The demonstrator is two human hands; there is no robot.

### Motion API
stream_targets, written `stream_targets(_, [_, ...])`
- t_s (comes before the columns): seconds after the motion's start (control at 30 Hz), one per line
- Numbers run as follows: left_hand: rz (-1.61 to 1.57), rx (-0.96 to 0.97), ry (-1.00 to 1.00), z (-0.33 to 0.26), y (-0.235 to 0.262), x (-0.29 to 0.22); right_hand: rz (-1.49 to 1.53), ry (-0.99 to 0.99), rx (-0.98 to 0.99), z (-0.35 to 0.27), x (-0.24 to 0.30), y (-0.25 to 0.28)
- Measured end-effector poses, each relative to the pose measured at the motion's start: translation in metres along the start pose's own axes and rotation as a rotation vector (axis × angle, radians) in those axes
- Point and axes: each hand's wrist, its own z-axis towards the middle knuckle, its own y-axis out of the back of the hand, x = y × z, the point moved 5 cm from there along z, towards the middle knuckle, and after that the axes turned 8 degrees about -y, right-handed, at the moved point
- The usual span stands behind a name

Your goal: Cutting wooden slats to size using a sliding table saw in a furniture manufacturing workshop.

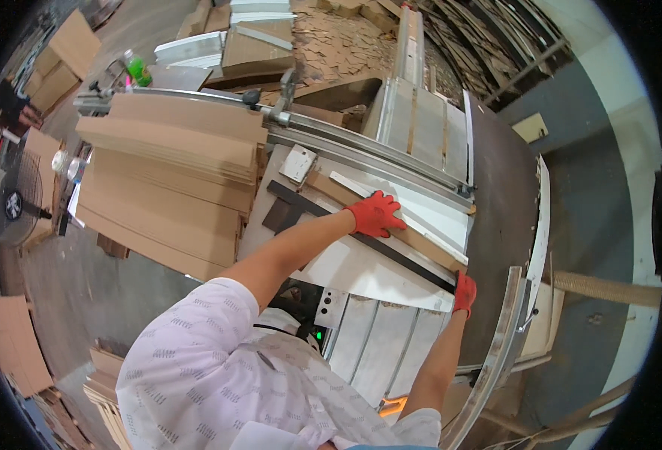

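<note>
My left hand (377, 214), in a red glove, lies with its fingers spread across a long brown strip (421, 244) and the edge of a dark bar (413, 261). My right hand (464, 293), also red-gloved, is curled at the right end of the dark bar; its fingertips are partly hidden. Both long pieces lie slantwise on a white board (376, 274) on the machine table. Just beyond the brown strip runs a narrow white strip (391, 208). A small white box-shaped block (298, 164) sits at the strip's far left end.
Stacked brown boards (170, 184) stand at the left. A metal rail (361, 154) crosses behind the work. A slatted metal table (372, 345) lies near my body, with a control panel (332, 307) beside it. A green bottle (137, 69) and a fan (25, 201) are farther left.
</note>
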Motion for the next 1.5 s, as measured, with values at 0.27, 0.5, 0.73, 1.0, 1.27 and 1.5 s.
stream_targets(0.27, [-0.002, -0.063, -0.103, 0.009, 0.001, -0.006, 0.023, -0.066, -0.045, -0.015, 0.007, 0.002])
stream_targets(0.5, [0.101, -0.032, -0.059, 0.015, 0.001, -0.008, -0.359, 0.168, -0.439, -0.029, 0.126, 0.021])
stream_targets(0.73, [0.059, 0.068, -0.002, 0.021, 0.001, -0.009, -0.015, 0.751, 0.050, -0.029, 0.215, -0.020])
stream_targets(1.0, [0.047, 0.021, -0.080, 0.024, -0.004, -0.006, -0.181, 0.739, 0.155, -0.005, 0.202, -0.046])
stream_targets(1.27, [0.041, 0.035, -0.075, 0.027, 0.007, -0.005, -0.247, 0.696, 0.166, -0.006, 0.205, -0.043])
stream_targets(1.5, [0.100, -0.052, 0.111, -0.019, 0.029, 0.031, -0.223, 0.743, 0.130, -0.005, 0.201, -0.044])
